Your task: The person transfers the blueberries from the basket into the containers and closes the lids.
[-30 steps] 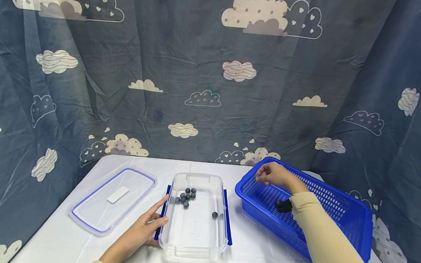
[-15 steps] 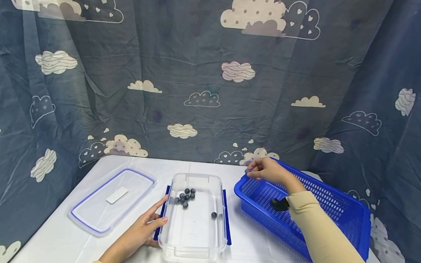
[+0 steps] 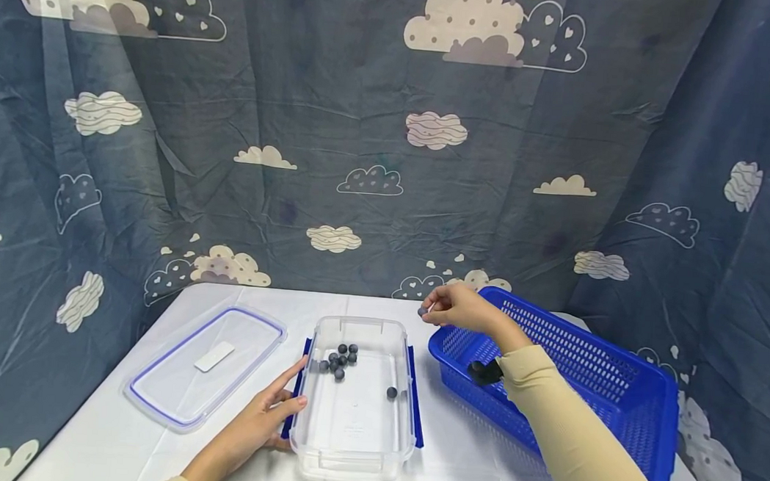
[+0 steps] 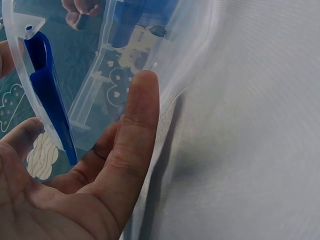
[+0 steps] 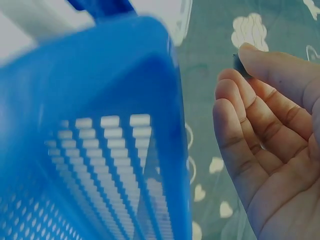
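In the head view, my right hand is just past the left corner of the blue basket, pinching a blueberry between thumb and fingertips. The right wrist view shows the dark blueberry at the tips, the other fingers loosely bent. A clear plastic container with blue side clips stands uncovered in the middle. Several blueberries cluster toward its far left, and a single blueberry lies near the right wall. My left hand rests against the container's left side, fingers mostly straight around the blue clip.
The clear lid with a blue seal and a white label lies flat on the left. The perforated basket stands at an angle on the right of the white-covered table. A dark cloud-print curtain surrounds the table.
My right hand has moved left from over the basket, past its rim, with the blueberry in its fingertips. My left hand and the container stay as they were.
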A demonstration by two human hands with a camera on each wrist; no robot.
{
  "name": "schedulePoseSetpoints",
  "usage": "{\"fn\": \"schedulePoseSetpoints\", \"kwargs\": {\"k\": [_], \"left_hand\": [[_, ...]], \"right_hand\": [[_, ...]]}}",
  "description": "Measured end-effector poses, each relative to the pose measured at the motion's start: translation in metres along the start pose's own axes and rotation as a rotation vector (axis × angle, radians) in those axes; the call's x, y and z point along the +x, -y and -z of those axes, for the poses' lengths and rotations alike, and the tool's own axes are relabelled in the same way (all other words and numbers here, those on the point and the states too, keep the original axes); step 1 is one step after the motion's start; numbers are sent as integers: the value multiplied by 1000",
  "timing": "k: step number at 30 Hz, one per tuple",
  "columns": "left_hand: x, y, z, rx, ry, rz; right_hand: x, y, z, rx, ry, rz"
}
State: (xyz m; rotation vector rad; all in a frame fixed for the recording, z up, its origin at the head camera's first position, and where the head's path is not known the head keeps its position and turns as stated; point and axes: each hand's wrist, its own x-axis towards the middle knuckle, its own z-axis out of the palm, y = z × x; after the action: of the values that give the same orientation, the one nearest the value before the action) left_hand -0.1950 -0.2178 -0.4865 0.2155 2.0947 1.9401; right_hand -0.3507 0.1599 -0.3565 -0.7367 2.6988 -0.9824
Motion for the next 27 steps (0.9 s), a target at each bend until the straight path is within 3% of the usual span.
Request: {"fn": "schedulePoseSetpoints", "kwargs": {"k": [18,27], "left_hand": [[-1,0,1,-8,18,-12],[0,0,2,-8,9,-5]], "right_hand": [[35,37,-54,1,85,41],[46,51,-81,-104,113,41]]}}
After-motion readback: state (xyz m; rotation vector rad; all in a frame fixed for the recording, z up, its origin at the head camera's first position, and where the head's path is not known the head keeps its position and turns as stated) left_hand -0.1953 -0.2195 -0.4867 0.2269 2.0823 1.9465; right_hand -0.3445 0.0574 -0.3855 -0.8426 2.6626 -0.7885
